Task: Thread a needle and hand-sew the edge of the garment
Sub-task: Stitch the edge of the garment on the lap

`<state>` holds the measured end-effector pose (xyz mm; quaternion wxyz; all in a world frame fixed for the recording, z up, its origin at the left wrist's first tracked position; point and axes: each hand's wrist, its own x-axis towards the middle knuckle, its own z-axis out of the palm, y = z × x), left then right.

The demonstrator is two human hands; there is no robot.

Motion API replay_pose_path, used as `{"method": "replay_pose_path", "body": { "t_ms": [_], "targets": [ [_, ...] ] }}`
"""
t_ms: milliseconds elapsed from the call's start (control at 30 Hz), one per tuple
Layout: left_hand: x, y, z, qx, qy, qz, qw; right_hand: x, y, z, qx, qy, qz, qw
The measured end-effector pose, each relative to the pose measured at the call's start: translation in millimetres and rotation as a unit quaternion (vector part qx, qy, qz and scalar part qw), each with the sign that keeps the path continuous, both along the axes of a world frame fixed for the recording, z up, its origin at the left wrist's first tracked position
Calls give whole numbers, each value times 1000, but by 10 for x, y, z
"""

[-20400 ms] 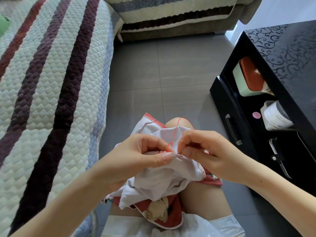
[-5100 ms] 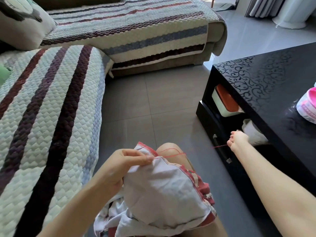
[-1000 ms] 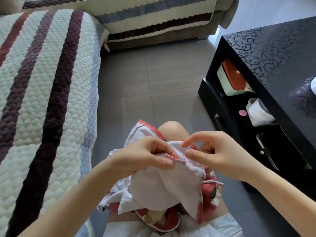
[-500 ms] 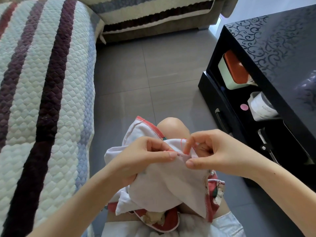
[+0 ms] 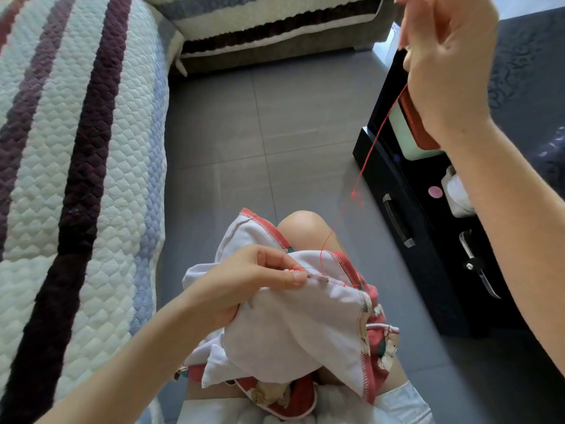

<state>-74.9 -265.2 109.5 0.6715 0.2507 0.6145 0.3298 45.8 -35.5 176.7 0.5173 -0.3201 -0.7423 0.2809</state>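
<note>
A white garment (image 5: 293, 325) with a red stitched edge lies bunched on my lap over one knee. My left hand (image 5: 244, 286) pinches its edge between thumb and fingers at the seam. A red thread (image 5: 367, 160) runs from that seam up and to the right. My right hand (image 5: 446, 56) is raised high at the upper right, fingers curled, pulling the thread taut. The needle itself is not visible.
A quilted striped sofa cover (image 5: 76, 179) fills the left side. A black coffee table (image 5: 519, 71) with an open lower shelf (image 5: 428, 209) stands on the right, holding a lidded box, a white roll and a dark tool. Grey tiled floor (image 5: 260, 117) lies between.
My right hand has risen from the seam to the upper right, drawing the red thread out long. My left hand keeps its pinch on the garment edge.
</note>
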Motion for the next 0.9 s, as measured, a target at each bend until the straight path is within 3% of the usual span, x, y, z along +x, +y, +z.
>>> {"method": "replay_pose_path", "body": {
  "t_ms": [67, 200, 300, 367, 567, 667, 767, 900],
  "targets": [
    [14, 18, 5, -15, 14, 1, 1000, -81, 115, 89, -17, 11, -49, 999],
    [77, 51, 59, -10, 32, 22, 999, -145, 302, 147, -21, -63, -102, 993],
    [116, 85, 40, -20, 76, 64, 995, -246, 171, 96, 80, 32, -27, 996],
    [135, 96, 4, -24, 117, 108, 987, -243, -17, -46, 83, 12, 63, 994],
    [147, 66, 18, 20, 116, 177, 977, -66, -467, -439, -88, -95, 203, 970],
    [84, -7, 65, 60, 70, 162, 983, 128, -728, -530, -236, -130, 317, 909],
    [3, -84, 125, 104, 84, 88, 987, 338, -962, -615, -303, -176, 390, 851],
    [-21, -133, 110, 110, 106, 61, 986, 448, -1130, -815, -281, -225, 321, 876]
  ]
}}
